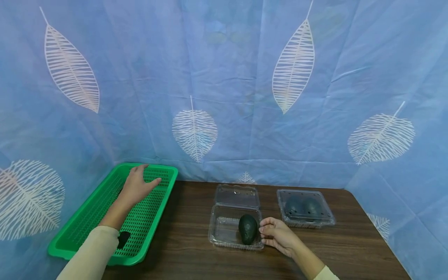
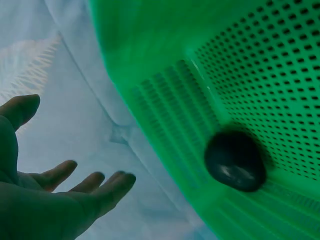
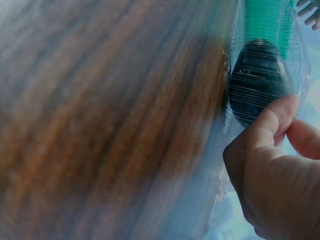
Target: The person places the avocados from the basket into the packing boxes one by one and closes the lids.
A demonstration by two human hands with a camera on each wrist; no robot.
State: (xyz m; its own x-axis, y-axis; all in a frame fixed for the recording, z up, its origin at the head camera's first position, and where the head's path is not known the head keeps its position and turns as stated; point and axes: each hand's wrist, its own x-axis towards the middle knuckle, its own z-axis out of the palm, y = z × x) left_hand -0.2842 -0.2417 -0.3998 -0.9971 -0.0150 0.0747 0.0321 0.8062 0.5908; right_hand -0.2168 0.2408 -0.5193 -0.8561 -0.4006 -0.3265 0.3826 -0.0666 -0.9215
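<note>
My left hand (image 1: 135,188) is over the green plastic basket (image 1: 171,190), fingers spread and nothing in them. In the left wrist view a dark, glossy avocado (image 2: 235,161) lies in a corner of the basket, apart from the fingers. An open clear plastic clamshell box (image 1: 224,242) sits mid-table, its lid (image 1: 237,195) folded back. One dark green avocado (image 1: 248,229) rests in the right half of its tray. My right hand (image 1: 280,236) pinches the right rim of the box between thumb and fingers, close beside that avocado.
A closed clear clamshell box (image 1: 305,208) with two avocados inside stands to the right on the brown wooden table (image 1: 189,221). Beside the left sleeve, a small black shape (image 1: 123,239) shows against the basket. A blue leaf-print cloth (image 1: 238,128) hangs behind and at both sides.
</note>
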